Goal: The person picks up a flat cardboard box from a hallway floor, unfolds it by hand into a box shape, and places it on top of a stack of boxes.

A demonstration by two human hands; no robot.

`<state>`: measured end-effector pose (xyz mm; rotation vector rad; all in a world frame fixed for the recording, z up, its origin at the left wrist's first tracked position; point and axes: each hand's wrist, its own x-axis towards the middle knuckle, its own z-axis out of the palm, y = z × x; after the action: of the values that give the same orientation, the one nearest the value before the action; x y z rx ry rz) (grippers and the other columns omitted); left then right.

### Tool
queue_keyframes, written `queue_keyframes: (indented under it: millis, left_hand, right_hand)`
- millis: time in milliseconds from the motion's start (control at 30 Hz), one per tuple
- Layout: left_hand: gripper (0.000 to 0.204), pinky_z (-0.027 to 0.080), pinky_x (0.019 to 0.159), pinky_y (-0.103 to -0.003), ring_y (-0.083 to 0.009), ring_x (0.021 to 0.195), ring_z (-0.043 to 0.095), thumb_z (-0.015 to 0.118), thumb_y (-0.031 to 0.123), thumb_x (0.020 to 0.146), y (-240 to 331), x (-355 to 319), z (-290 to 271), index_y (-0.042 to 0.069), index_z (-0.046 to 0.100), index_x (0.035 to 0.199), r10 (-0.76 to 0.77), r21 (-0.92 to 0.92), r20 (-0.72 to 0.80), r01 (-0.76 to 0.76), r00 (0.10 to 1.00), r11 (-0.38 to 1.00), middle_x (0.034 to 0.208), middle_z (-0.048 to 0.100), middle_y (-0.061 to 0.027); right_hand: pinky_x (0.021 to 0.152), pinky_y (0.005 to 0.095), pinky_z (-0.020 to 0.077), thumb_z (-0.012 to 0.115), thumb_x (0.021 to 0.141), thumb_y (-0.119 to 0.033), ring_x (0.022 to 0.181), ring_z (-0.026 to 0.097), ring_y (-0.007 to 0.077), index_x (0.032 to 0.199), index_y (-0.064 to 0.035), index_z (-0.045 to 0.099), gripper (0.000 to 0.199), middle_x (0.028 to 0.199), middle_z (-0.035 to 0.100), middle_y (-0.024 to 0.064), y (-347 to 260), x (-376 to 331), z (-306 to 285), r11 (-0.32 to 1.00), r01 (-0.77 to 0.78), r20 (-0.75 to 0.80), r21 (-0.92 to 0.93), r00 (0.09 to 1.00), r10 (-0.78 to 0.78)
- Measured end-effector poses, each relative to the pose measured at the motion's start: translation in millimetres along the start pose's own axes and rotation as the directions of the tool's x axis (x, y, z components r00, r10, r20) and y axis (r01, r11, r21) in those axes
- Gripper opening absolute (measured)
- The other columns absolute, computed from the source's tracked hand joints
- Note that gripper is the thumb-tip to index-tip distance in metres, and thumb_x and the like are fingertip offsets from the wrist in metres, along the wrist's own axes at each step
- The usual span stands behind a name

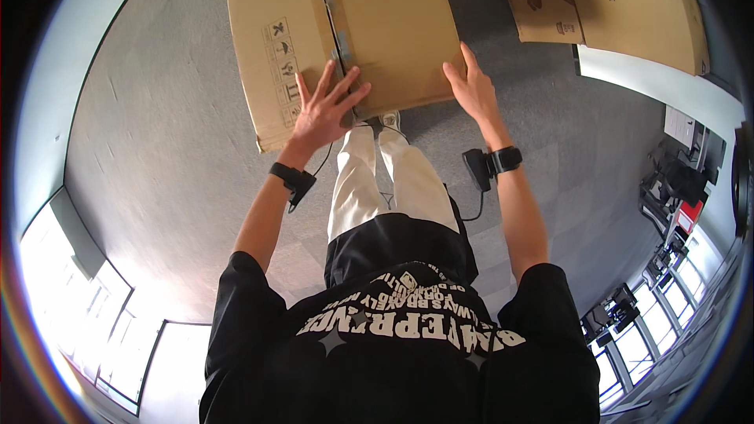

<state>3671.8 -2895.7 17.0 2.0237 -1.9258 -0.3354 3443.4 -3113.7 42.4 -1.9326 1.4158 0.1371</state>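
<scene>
Resting on the floor: a large brown cardboard box, flaps shut and taped along the middle seam, lying at the far edge of the grey carpet floor just ahead of the person's feet.
Left hand: the left hand lies flat on the near top edge of the box, fingers spread wide, gripping nothing.
Right hand: the right hand presses open-palmed against the near right corner of the box, fingers straight and together, gripping nothing.
Wrists: a black wrist strap on the left arm, another strap with a small black device on the right.
Beyond: a second cardboard box stands well apart at the floor's far right corner.
</scene>
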Motion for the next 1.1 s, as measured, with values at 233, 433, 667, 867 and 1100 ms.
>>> queue_keyframes:
  millis: [233,433,667,867,1100]
  left_hand:
    - [0.087,0.011,0.107,-0.079,-0.0285,0.148,0.020,0.085,0.036,0.065,-25.3,-15.4,12.9,0.038,0.046,0.143,-0.074,-0.007,-0.006,0.074,0.997,0.997,0.157,0.031,0.0069]
    - [0.089,0.010,0.108,-0.077,-0.0284,0.148,0.019,0.085,0.033,0.066,-45.0,-15.0,35.5,0.037,0.043,0.145,-0.127,-0.069,-0.015,0.126,0.992,0.990,0.158,0.029,0.0068]
    - [0.081,0.012,0.112,-0.070,-0.0295,0.147,0.022,0.080,0.032,0.073,-102.8,15.3,36.2,0.031,0.043,0.146,-0.207,-0.188,-0.049,0.194,0.977,0.963,0.157,0.032,0.0032]
    - [0.075,0.022,0.119,-0.043,-0.0258,0.147,0.024,0.072,0.024,0.079,-120.8,-5.0,26.4,0.014,0.042,0.147,-0.364,-0.559,-0.104,0.248,0.926,0.791,0.157,0.032,-0.0068]
    - [0.076,0.019,0.119,-0.043,-0.0274,0.146,0.025,0.064,0.032,0.085,-161.7,-33.8,48.6,0.003,0.035,0.149,-0.479,-0.645,-0.209,0.248,0.852,0.723,0.156,0.031,-0.0153]
  right_hand:
    - [0.085,0.0325,0.0534,0.055,0.098,-0.030,0.107,0.065,0.0226,0.141,-0.0037,0.045,0.051,0.115,0.066,0.0146,48.0,9.8,19.2,0.747,0.140,-0.015,0.650,0.985,-0.172]
    - [0.090,0.0342,0.0520,0.054,0.099,-0.032,0.111,0.063,0.0254,0.136,-0.0031,0.050,0.047,0.123,0.063,0.0180,121.8,-4.9,53.1,0.701,-0.018,0.089,0.713,0.994,-0.065]
    - [0.093,0.0365,0.0497,0.055,0.097,-0.039,0.117,0.060,0.0264,0.132,-0.0040,0.054,0.049,0.125,0.062,0.0154,207.9,9.3,113.1,0.709,-0.249,0.353,0.659,0.936,0.000]
    - [0.105,0.0405,0.0385,0.057,0.095,-0.045,0.134,0.043,0.0272,0.144,-0.0023,0.039,0.068,0.144,0.047,0.0157,211.1,76.4,164.4,0.737,-0.319,0.446,0.595,0.895,0.028]
    - [0.109,0.0393,0.0340,0.071,0.086,-0.048,0.135,0.039,0.0276,0.151,-0.0021,0.020,0.094,0.146,0.042,0.0197,192.0,226.5,227.7,0.565,-0.225,0.377,0.794,0.911,-0.166]
